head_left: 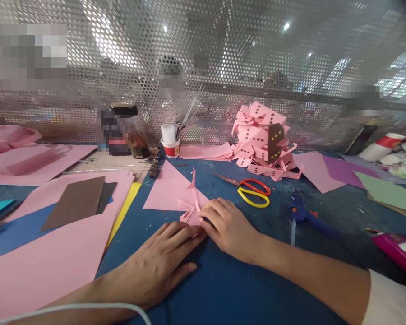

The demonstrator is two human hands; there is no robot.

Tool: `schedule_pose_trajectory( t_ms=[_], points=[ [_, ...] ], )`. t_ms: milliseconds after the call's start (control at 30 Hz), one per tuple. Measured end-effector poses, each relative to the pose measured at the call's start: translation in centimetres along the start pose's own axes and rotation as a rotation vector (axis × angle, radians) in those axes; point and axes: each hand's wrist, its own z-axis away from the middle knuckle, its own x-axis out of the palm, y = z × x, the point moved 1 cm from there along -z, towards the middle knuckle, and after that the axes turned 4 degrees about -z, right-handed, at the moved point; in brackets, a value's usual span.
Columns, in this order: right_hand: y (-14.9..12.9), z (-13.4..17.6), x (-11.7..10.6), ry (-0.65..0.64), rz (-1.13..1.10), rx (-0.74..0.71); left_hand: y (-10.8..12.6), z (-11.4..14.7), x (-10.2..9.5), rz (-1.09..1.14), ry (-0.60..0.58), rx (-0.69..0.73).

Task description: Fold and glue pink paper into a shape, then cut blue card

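On the blue table, a folded pink paper piece (191,214) with thin upright strips lies partly on a flat pink paper triangle (165,192). The fingers of my right hand (228,230) are closed on its right edge, and the fingertips cover part of it. My left hand (162,259) rests palm down with the fingers stretched out. Its fingertips touch the near edge of the folded piece, beside my right fingers. Scissors (253,192) with one red and one yellow handle lie just beyond my right hand.
Pink sheets (47,271) and a brown sheet (76,196) lie at left. A stack of folded pink pieces (257,137), a paper cup (171,148) and a jar (138,137) stand by the perforated screen. A blue glue gun (301,212) lies right. A white cable (88,306) crosses the front.
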Motion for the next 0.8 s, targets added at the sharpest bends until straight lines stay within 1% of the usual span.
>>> schedule_pose_trajectory(
  t_ms=[400, 800],
  points=[
    [0.40, -0.19, 0.00, 0.028, -0.108, 0.039, 0.05, 0.04, -0.12, 0.002, 0.018, 0.005],
    [0.59, -0.32, 0.18, 0.022, -0.104, 0.059, 0.01, -0.06, 0.01, 0.017, 0.035, -0.007]
  ],
)
